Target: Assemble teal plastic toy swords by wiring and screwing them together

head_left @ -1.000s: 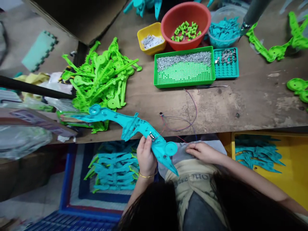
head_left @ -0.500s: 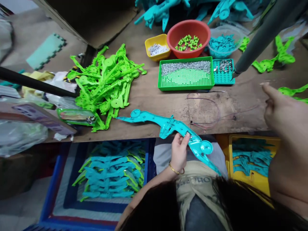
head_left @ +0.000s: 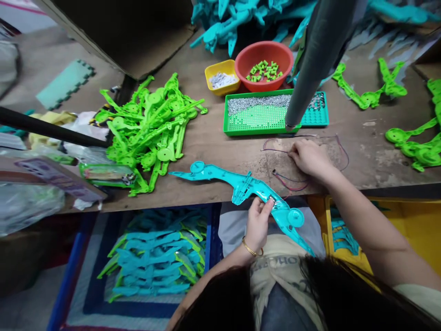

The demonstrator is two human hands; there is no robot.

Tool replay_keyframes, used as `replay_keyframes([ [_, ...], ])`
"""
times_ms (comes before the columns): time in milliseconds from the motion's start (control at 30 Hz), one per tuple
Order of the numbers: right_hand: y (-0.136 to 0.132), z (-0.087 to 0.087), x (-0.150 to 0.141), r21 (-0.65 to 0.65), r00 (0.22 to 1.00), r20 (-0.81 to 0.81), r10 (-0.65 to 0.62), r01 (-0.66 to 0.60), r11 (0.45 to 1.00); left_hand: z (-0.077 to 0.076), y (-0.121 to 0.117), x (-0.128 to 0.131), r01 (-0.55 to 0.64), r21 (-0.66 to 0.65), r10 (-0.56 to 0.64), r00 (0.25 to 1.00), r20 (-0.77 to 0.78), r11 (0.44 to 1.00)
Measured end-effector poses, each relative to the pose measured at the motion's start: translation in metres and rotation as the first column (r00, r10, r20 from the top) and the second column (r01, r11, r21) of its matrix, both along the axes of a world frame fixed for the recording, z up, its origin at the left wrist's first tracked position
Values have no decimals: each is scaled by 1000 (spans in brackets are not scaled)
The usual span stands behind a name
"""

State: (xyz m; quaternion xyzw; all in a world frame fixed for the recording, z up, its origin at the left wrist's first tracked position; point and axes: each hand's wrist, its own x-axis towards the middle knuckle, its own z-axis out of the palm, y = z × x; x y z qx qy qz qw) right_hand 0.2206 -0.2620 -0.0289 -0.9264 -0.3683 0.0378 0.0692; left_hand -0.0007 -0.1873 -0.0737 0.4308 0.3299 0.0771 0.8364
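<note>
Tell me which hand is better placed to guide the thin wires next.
Likely the right hand: its fingertips are at the thin wires, while the left hand holds the turquoise part.

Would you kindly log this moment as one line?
left hand: holds blue curved part | right hand: at thin wires, over workbench | green parts: piled on workbench

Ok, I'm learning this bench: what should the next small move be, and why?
Probably gather the thin wires toward the turquoise part: they lie loosely looped on the table, the right hand's fingertips are at them, and the left hand holds the part.
</note>
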Motion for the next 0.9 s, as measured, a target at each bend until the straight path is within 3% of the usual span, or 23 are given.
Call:
replay_keyframes([
  [67, 0, 9, -4, 48, 997, -49, 63, -61, 997, 1, -1, 2, 54, -40, -53, 999, 12, 998],
  [133, -1, 27, -12, 220, 981, -166, 97, -60, 974, 6, -5, 8, 102, -87, -98, 994, 48, 991],
  [200, -1, 52, -20, 452, 955, -257, 148, -17, 892, 14, -11, 20, 120, -134, -106, 989, 105, 984],
  [267, -1, 80, -27, 654, 974, -154, 166, -25, 756, 23, -14, 33, 124, -182, -93, 981, 172, 975],
  [333, -2, 106, -35, 777, 994, 86, 72, -112, 620, 33, -12, 41, 155, -211, -109, 971, 215, 965],
  [400, -7, 125, -43, 805, 962, 269, -40, -202, 557, 41, -3, 42, 222, -181, -184, 961, 204, 958],
  [467, -14, 133, -50, 770, 937, 345, -51, -252, 586, 49, 12, 38, 288, -67, -276, 950, 146, 955],
  [533, -20, 131, -55, 703, 930, 366, 30, -297, 647, 57, 29, 35, 291, 122, -306, 944, 122, 949],
  [633, -21, 116, -59, 628, 909, 360, 212, -404, 665, 71, 50, 37, 214, 298, -296, 918, 264, 930],
  [733, -17, 94, -61, 554, 879, 358, 315, -471, 687, 81, 62, 44, 192, 200, -260, 872, 414, 961],
  [900, -19, 64, -54, 464, 912, 291, 291, -400, 790, 83, 81, 46, 40, 16, -43, 884, 466, 999],
])
